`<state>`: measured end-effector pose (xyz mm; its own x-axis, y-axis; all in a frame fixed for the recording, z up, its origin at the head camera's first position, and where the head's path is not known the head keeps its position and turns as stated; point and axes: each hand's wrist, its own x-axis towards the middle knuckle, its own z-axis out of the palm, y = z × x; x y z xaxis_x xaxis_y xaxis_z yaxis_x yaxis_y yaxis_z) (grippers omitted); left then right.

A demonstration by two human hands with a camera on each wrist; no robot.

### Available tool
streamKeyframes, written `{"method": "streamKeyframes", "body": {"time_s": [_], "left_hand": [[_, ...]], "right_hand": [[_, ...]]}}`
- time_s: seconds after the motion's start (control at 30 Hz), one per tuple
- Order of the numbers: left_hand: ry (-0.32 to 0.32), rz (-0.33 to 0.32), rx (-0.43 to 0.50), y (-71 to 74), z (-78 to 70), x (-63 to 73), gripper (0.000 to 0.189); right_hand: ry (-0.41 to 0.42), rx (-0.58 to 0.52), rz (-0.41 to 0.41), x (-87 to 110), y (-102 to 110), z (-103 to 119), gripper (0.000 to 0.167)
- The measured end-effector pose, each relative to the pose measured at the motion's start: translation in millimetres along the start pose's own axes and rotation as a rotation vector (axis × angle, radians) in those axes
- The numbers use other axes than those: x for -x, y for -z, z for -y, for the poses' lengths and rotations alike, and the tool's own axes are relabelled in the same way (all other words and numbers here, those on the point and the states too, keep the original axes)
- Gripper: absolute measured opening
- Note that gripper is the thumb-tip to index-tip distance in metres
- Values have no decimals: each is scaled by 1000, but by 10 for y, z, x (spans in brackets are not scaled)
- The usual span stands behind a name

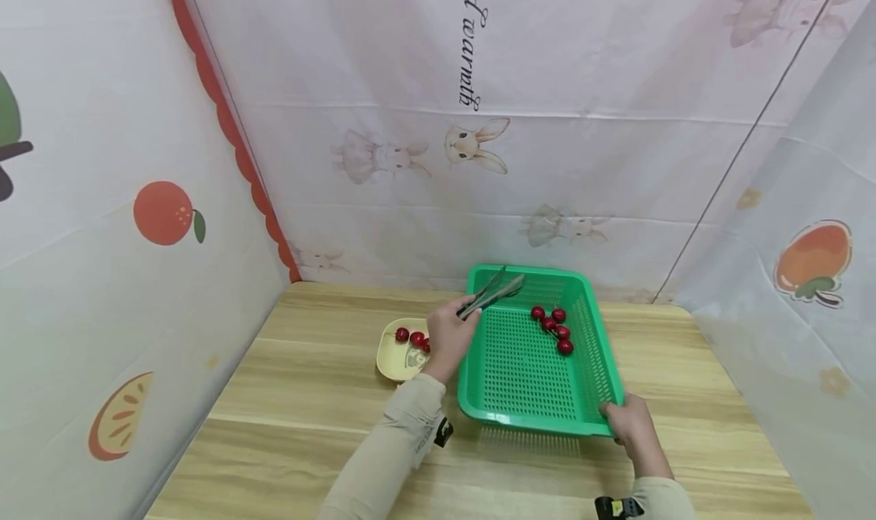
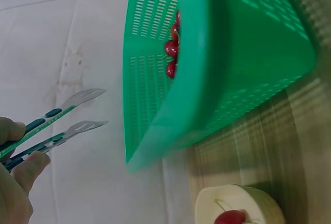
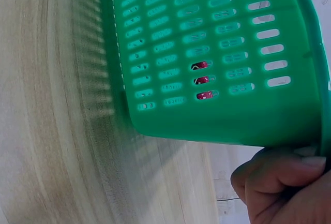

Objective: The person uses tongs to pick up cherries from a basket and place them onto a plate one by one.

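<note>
My left hand (image 1: 449, 339) holds a pair of metal tongs (image 1: 491, 295) above the left rim of a green plastic basket (image 1: 530, 423). In the left wrist view the two tong tips (image 2: 85, 97) stand apart with nothing between them. My right hand (image 1: 633, 424) grips the basket's rim at its near right corner, thumb on the rim. Several red cherries (image 1: 549, 324) lie together in the basket, toward its right side. Left of the basket, a small cream dish (image 1: 391, 366) holds red cherries (image 1: 402, 335), partly hidden behind my left hand.
Everything stands on a light wood-grain table (image 1: 294, 398). A printed cloth (image 1: 411, 231) hangs behind the table, close to the basket's far edge. More printed cloth closes off the left (image 1: 103, 292) and right (image 1: 807, 201) sides.
</note>
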<state>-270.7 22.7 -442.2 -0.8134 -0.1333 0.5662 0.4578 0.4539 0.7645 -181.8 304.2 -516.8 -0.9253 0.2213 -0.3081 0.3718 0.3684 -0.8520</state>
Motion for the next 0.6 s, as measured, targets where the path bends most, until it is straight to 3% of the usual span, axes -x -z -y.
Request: {"method": "streamKeyframes", "body": {"time_s": [0.3,0.6], "left_hand": [[35,66,-54,-248,-6,-148,23],[42,142,-87,-481,-26,-209,23]], "right_hand": [[-4,6,8,0,-6,4,46],[-3,-1,5,-3,3,8,44]]}}
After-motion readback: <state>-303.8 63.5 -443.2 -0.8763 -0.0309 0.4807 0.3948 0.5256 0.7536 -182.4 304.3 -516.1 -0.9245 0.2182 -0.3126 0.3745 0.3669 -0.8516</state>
